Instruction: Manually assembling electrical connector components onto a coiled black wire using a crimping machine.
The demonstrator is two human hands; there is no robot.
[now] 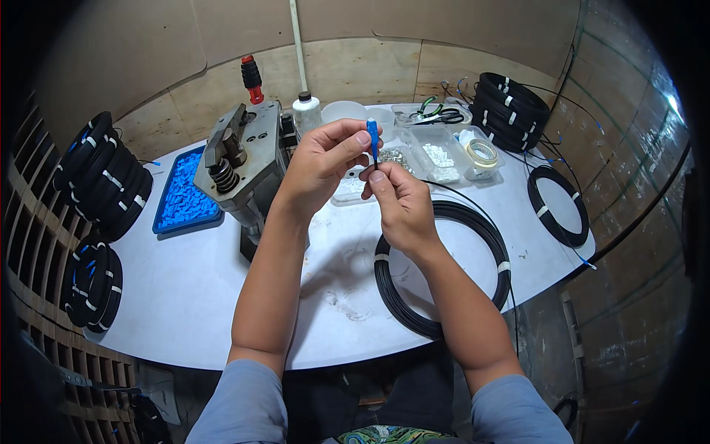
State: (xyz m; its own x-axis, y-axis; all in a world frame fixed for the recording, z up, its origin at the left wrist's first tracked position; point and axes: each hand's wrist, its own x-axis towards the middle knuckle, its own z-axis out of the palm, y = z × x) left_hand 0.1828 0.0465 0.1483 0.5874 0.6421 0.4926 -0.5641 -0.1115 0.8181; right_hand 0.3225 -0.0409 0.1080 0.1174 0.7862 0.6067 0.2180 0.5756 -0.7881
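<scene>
Above the middle of the table I hold up a blue fiber optic connector (372, 135), upright with a pale tip on top. My left hand (325, 159) pinches its blue body between thumb and fingers. Just below, my right hand (403, 203) is closed on the black cable (460, 194) that runs from the connector's lower end. The cable bends off to the right behind my right hand. Beneath my right forearm lies a coil of black cable (384, 285), bound with white ties.
A metal press (248, 159) stands left of my hands, beside a blue tray (220, 219) of small blue parts. Behind my hands are clear boxes of small white and metal pieces (438, 157), tape rolls (482, 152), scissors (447, 116) and a white bottle (306, 115). Stacked black coils (510, 111) flank the table.
</scene>
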